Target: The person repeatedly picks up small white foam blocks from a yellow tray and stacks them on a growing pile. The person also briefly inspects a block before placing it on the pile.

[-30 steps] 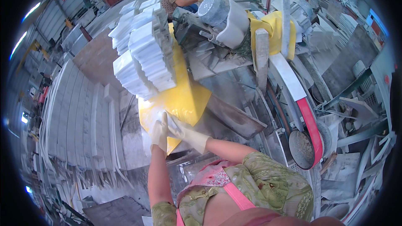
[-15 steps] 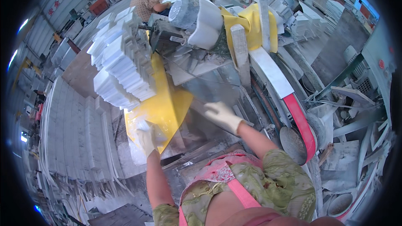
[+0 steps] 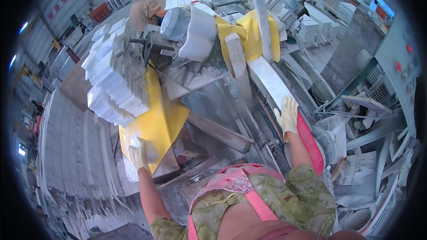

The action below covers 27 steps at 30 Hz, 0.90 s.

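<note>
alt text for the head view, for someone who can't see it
A person's gloved left hand holds a white stone piece at the edge of a yellow sheet under stacked white stone strips. The gloved right hand rests flat on a long white-and-red machine arm. Another person works beyond.

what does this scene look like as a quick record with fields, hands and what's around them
setting: stone-cutting workshop, dusty machine bed
left hand: gloved, gripping a small white stone block at the lower edge of the yellow sheet
right hand: gloved, resting flat on the long white stone strip beside the red rail
stacked stock: white stone strips piled above the yellow sheet
machine: grey motor with white guard
other person: a worker in a white cap at the far end
</note>
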Available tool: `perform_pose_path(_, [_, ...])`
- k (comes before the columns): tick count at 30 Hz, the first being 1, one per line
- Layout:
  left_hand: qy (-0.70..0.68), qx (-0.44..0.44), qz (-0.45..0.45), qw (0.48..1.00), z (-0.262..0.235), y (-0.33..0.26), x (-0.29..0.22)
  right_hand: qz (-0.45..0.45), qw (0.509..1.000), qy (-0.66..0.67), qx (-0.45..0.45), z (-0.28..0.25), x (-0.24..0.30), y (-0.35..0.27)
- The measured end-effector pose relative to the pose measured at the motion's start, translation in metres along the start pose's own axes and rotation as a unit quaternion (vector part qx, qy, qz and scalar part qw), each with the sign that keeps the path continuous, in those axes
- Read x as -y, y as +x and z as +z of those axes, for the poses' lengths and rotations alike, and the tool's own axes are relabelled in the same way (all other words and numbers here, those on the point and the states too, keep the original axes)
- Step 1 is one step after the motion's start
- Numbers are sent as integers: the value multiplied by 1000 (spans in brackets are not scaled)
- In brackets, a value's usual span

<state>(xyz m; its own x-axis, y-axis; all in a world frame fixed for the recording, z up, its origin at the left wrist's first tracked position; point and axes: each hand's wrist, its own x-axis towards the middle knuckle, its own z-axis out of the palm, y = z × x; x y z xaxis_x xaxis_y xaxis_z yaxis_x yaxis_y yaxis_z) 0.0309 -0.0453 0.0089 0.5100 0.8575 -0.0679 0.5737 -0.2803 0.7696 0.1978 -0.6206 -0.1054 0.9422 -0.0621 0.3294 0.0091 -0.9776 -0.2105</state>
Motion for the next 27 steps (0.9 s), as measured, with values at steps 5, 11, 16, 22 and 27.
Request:
perform_pose_path(5, [-40, 9, 8, 999, 2, 2, 5, 11, 1000, -11, -6, 5, 3, 0])
perform_pose_path(11, [-33, 9, -2, 999, 4, 5, 8, 26, 1000, -4, 5, 5, -1, 0])
perform_pose_path(16, [-85, 21, 0, 996, 5, 8, 17, 37, 999, 2, 15, 2, -3, 2])
perform_pose_path(22, [-51, 17, -6, 999, 4, 10, 17, 53, 997, -12, 48, -6, -3, 5])
perform_pose_path(27, [-23, 13, -14, 1000, 3, 6, 11, 60, 996, -13, 65, -9, -4, 4])
